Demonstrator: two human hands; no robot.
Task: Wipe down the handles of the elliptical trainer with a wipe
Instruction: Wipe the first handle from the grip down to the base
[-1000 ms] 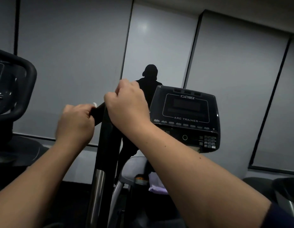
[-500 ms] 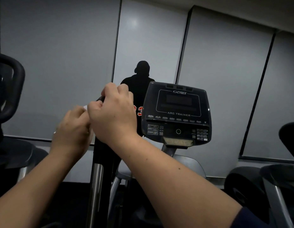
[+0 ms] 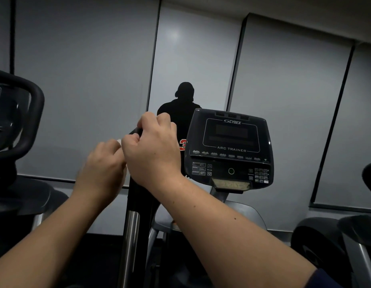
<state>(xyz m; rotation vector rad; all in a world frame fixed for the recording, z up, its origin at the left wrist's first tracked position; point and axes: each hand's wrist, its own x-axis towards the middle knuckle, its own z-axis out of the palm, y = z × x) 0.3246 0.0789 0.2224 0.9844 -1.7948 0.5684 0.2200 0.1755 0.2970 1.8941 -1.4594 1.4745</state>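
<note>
The right hand is wrapped over the top of the elliptical trainer's black handle, fingers curled round the grip's upper end, which by my reading steadies the swinging arm so it does not drift while it is rubbed. The left hand sits just beside and slightly below it on the same handle, its fingers curled inward around a scrap of white wipe, of which only a small edge peeks out between the two hands; the rest is hidden in the palm, and the hand is blurred, so how tightly it pinches is hard to say. Placing the wipe hand directly under the bracing hand suggests the foam section near the top is the part being cleaned at present. Both forearms reach up and forward from the bottom corners of the view, wrists nearly straight, knuckles facing the camera. The handle runs down from the hands into a bare metal tube. To the right, well apart from the hands, stands the Cybex Arc Trainer console with its screen dark. A dark figure shows against the grey wall panels behind.
</note>
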